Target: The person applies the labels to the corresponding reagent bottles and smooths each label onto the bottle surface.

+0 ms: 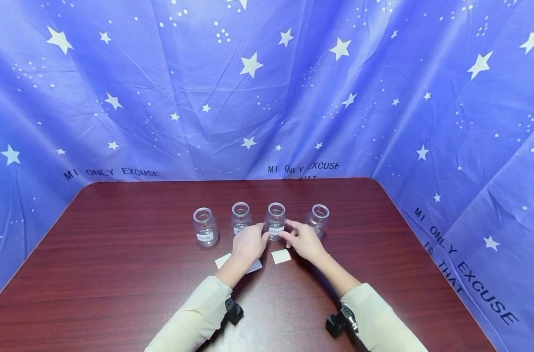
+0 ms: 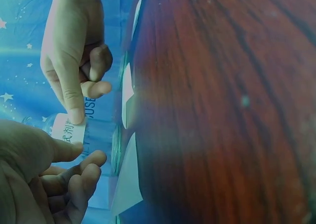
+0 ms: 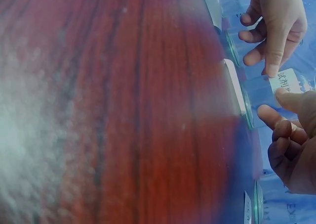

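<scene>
A clear glass jar [image 1: 276,213] stands upright between the two hands. It carries a white label [image 1: 275,231] with handwritten characters, partly covered by the thumbs. My left hand [image 1: 249,241] is at the jar's left side, its thumb [image 2: 69,151] pressing one end of the label. From the right, my right hand [image 1: 306,241] lays its thumb [image 3: 290,101] against the label's other end. The remaining fingers of both hands bend loosely near the jar's sides. Whether any of them touch the glass behind is hidden.
Two labelled glass jars, one far left [image 1: 205,226] and one beside it [image 1: 240,211], stand in the row. Another jar [image 1: 320,215] is partly behind the right hand. White paper pieces [image 1: 281,256] lie on the brown table [image 1: 117,274]. A blue starry curtain [image 1: 205,73] surrounds the table.
</scene>
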Tool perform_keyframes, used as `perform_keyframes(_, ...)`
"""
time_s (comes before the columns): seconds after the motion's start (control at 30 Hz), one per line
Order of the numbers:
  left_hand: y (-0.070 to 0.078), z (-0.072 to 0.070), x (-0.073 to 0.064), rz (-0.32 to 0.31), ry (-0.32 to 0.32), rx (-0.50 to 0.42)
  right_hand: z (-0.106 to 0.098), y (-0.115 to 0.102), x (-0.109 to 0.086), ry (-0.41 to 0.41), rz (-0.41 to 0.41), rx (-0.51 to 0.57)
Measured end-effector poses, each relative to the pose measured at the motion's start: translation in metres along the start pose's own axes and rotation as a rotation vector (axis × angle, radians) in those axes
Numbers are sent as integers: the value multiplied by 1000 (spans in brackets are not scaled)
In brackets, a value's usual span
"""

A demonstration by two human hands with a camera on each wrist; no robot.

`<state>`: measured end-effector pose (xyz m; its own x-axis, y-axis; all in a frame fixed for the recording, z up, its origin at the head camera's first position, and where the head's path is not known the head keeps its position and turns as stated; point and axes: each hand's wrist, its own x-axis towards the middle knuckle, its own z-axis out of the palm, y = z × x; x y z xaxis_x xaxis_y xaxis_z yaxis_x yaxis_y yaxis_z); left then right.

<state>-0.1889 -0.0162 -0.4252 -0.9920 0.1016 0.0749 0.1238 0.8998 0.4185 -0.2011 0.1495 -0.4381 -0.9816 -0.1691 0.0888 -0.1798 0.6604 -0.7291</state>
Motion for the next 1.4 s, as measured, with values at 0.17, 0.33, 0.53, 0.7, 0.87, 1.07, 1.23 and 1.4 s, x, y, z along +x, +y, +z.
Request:
perform_keyframes(0.17,0,1,0,-3,18,0,-1,3,0,7,-39,12)
perform_keyframes(0.33,0,1,-1,-1,12,-3,-2,7,-1,28,-47,9)
perform_keyframes(0.53,1,-5,-4,-4,3,-28,-8,6,-2,36,-49,37)
perform_keyframes(0.7,0,-10,-3,-4,12,-52,-11,2,-2,23,-44,57)
perform_keyframes(0.87,-1,-10,-2,2,-4,-63,-11,3,-2,16,-52,44)
perform_keyframes(1.07,0,-9,-2,9,13,-72,-11,6,-1,30,-60,37)
perform_keyframes(1.23,0,-9,-4,7,10,-77,-10,6,-1,38,-40,48)
perform_keyframes(1.4,1,-9,-5,-5,10,-73,-11,6,-2,48,-50,22)
